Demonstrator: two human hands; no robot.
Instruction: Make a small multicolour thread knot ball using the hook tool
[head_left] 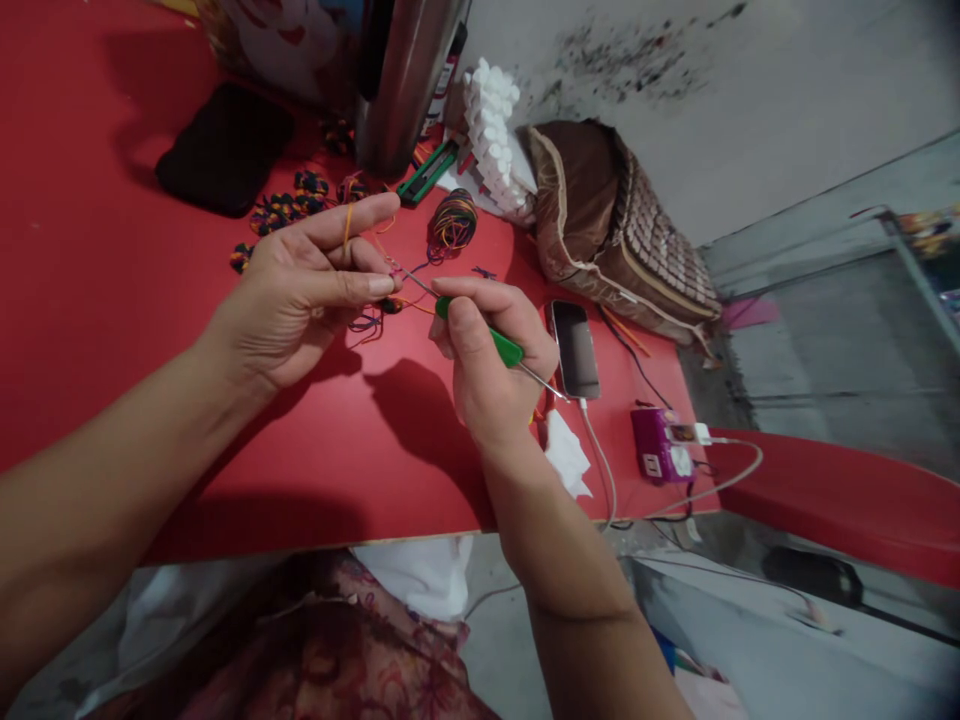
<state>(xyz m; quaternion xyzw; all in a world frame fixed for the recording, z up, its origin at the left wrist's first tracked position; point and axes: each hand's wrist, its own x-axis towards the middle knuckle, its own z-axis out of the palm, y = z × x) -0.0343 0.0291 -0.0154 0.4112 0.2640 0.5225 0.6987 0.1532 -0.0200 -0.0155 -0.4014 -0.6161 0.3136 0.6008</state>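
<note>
My left hand (300, 280) pinches a small piece of multicoloured yarn work between thumb and fingers. An orange strand loops over its raised index finger. In my right hand (495, 350) is a crochet hook with a green handle (507, 347), held like a pen. The hook's thin metal tip meets the yarn at my left fingertips, and its other metal end sticks out behind the hand. Just beyond the hands lies a ball of multicoloured yarn (453, 219). Several dark yarn pieces (281, 212) lie behind my left hand.
On the red table (315, 480) are a green box cutter (427, 174), a steel bottle (405, 90), a black case (225, 150), and a phone (575, 350) on a charging cable. A purple power adapter (660, 443) sits near the right edge. A brown bag (615, 210) rests against the wall.
</note>
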